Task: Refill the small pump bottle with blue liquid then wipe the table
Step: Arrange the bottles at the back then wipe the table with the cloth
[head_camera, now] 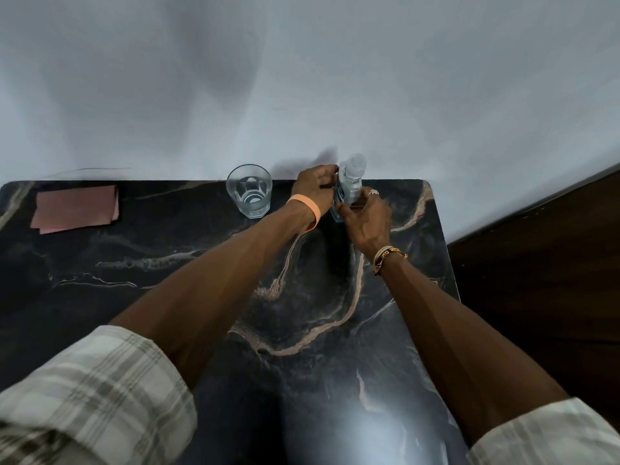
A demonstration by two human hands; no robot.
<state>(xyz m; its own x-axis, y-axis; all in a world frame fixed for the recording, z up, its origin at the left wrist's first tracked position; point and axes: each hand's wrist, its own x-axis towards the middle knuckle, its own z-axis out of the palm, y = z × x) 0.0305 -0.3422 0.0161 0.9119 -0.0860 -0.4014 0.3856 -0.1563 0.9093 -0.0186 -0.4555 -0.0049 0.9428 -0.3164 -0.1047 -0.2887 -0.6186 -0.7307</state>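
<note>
Grips the small pump bottle [349, 186] upright at the worktop's [201, 263] far edge, right of the glass [249, 191], with the left hand [313, 187] round its side and the right hand [365, 219] lower down. Probably feels light, smooth and slippery; calls for holding the body, not the pump.

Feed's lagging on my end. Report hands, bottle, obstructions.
Grip: left hand and right hand both on small pump bottle, upright near far edge of table. Nothing blocking: glass stands apart to its left, pink cloth far left.
</note>
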